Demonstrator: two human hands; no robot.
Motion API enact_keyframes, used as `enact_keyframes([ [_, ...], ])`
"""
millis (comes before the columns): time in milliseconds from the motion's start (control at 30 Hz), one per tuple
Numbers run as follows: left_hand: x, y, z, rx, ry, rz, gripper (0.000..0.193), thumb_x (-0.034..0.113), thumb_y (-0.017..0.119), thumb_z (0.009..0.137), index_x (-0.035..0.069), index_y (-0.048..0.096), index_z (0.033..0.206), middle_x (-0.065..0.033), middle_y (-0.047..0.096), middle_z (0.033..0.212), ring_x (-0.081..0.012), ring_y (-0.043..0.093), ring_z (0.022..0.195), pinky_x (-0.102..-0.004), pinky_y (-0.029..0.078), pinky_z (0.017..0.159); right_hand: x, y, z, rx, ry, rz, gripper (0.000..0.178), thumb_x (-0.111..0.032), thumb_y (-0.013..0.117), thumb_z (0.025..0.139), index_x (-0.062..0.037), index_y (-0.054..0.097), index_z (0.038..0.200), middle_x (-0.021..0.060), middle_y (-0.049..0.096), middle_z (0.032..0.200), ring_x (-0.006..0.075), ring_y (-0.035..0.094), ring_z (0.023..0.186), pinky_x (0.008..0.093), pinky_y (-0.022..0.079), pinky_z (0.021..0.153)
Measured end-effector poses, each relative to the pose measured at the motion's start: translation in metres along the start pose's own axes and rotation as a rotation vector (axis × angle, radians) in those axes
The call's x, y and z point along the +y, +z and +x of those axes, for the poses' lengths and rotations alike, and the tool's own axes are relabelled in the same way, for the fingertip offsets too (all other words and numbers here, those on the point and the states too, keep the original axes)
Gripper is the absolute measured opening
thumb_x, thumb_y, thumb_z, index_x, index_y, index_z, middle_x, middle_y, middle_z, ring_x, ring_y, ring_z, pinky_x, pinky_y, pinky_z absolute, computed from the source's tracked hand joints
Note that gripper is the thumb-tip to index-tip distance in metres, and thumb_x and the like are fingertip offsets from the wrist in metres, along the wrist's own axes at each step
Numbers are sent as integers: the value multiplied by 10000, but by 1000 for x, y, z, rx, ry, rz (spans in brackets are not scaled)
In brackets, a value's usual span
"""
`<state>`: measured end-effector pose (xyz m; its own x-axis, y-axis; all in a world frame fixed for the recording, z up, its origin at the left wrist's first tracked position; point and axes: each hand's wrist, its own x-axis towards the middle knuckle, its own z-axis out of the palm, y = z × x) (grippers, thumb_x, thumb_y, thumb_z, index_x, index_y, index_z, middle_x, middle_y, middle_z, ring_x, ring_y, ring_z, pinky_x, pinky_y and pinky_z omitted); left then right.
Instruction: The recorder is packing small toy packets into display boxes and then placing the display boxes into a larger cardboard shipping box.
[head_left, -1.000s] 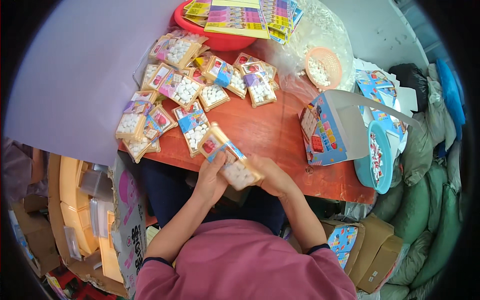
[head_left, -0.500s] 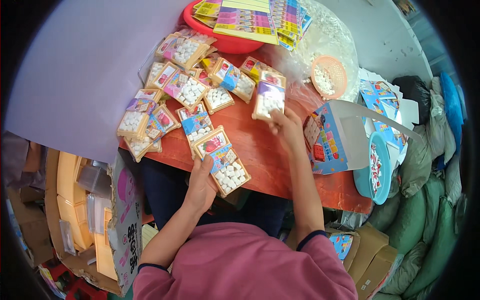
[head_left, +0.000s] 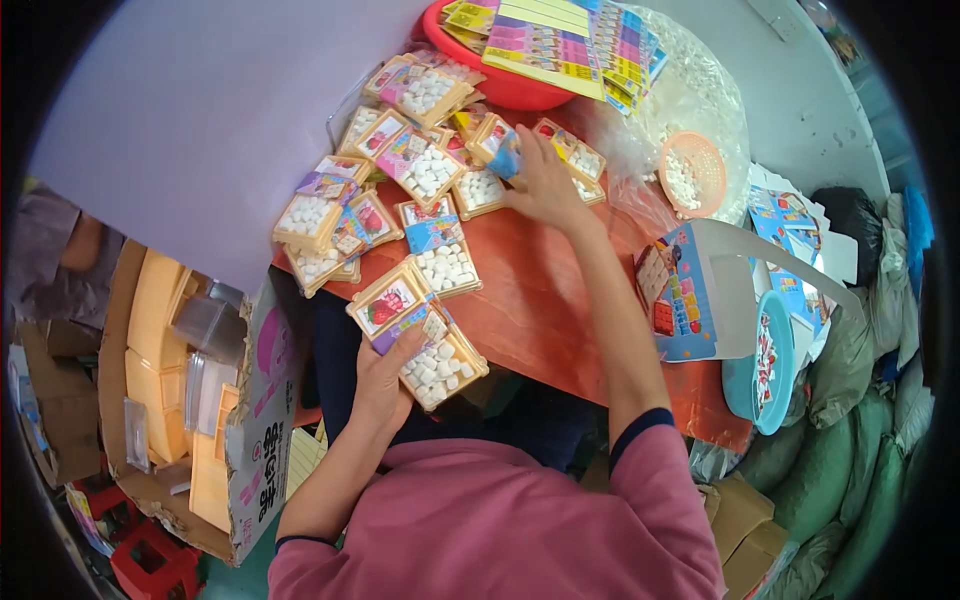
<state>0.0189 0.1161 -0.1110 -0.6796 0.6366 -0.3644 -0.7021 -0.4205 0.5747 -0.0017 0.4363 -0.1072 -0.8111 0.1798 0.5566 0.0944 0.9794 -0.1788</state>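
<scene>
My left hand [head_left: 388, 375] is closed around a clear-lidded tray of white marshmallow-like pieces [head_left: 435, 372], with a strawberry picture and a purple band. Beneath it, another tray's edge seems to show. These sit tilted near the table's front edge. Farther out, my right hand [head_left: 545, 185] has its fingers over a similar tray with a blue band [head_left: 497, 140], covering much of it. Close to my left hand lies another blue-banded tray [head_left: 440, 255]. Several more form a loose heap, including a pink-banded tray [head_left: 410, 155] and a purple-banded tray [head_left: 318, 205].
A red basin [head_left: 520, 88] holding printed sheets [head_left: 545, 45] stands at the back, beside a large clear bag of white pieces [head_left: 700, 85]. Rightward are a pink basket [head_left: 692, 175], an upright blue carton [head_left: 680, 290] and a turquoise basin [head_left: 745, 385]. A cardboard box [head_left: 265, 420] flanks me at left.
My right hand has released the purple-banded tray and moved to a blue-banded one in the heap. The purple-banded tray is now in my left hand, where a blue-banded one showed. The view has shifted.
</scene>
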Motion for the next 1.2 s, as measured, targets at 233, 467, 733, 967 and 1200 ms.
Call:
enact_keyframes([
  [233,2,-27,-10,58,62,-80,550,258,644,873,96,345,1305,-89,499,1249,-208,533,1129,-382,464,947,-68,-53,-16,-227,439,397,758,-318,712,674,-38,421,1315,212,557,1165,334,569,1037,395,459,882],
  [467,-5,-25,-9,43,10,-199,532,244,635,875,92,369,1310,-93,529,1206,-208,543,1119,-373,464,939,-197,-76,-78,-461,305,517,787,-403,739,715,14,406,1293,221,514,1181,388,525,1056,436,435,889],
  [733,3,-47,-25,97,85,-68,517,81,667,821,71,396,1260,-112,578,1110,-221,621,986,-386,538,839,-163,-5,-61,-277,281,-86,786,-386,693,741,22,335,1309,222,511,1197,403,500,1089,442,436,887],
  [967,-8,-61,-32,57,73,-168,658,376,694,810,98,353,1299,-91,521,1213,-225,553,1087,-397,485,912,-201,-80,-85,-320,327,341,641,-262,688,686,-8,459,1228,194,595,1063,372,578,956,436,462,832],
  [1200,5,-61,-35,56,80,-143,548,162,633,824,84,362,1294,-121,554,1156,-237,595,1022,-393,507,884,-223,-59,-50,-405,95,563,575,-312,703,762,-13,502,1210,175,623,982,303,622,841,373,494,730],
])
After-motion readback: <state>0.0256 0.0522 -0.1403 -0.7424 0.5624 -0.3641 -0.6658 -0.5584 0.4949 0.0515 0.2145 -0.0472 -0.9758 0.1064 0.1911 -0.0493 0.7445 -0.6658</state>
